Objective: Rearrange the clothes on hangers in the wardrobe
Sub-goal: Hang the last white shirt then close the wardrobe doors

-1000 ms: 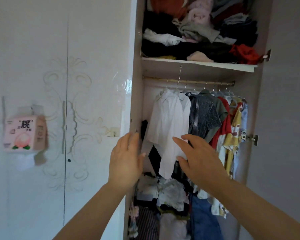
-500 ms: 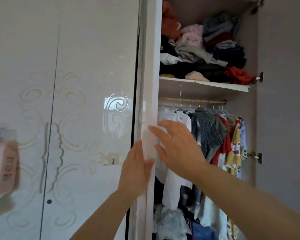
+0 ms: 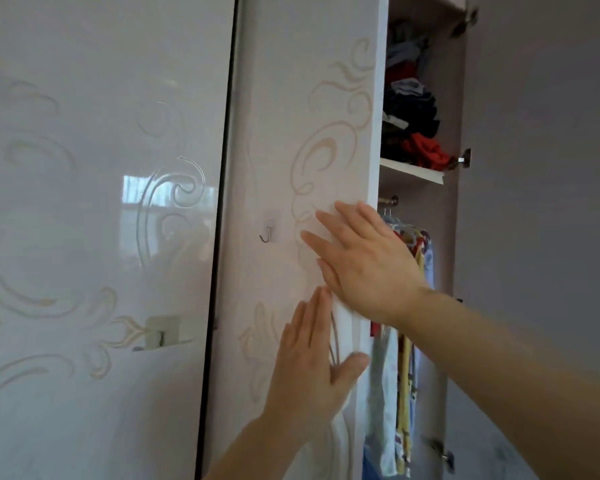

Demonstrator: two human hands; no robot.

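Observation:
A white wardrobe door (image 3: 291, 133) with beige scroll patterns covers most of the wardrobe opening. My left hand (image 3: 312, 368) lies flat on the door's face near its right edge, thumb by the edge. Higher up, my right hand (image 3: 364, 261) presses flat on the same door with straight fingers. Through the narrow gap at the right I see a few hanging clothes (image 3: 406, 341) in yellow, red and pale blue under a brass rail (image 3: 388, 201). Most hanging garments are hidden behind the door.
A shelf (image 3: 409, 170) above the rail carries a heap of folded dark and red clothes (image 3: 416, 133). A small metal hook (image 3: 266, 233) is stuck on the door. Another glossy door (image 3: 101, 202) stands at the left. The open right door (image 3: 541, 202) has hinges.
The left wardrobe door has swung across the opening, hiding the white shirts and dark clothes. Both hands moved from the clothes and door edge onto the door's face.

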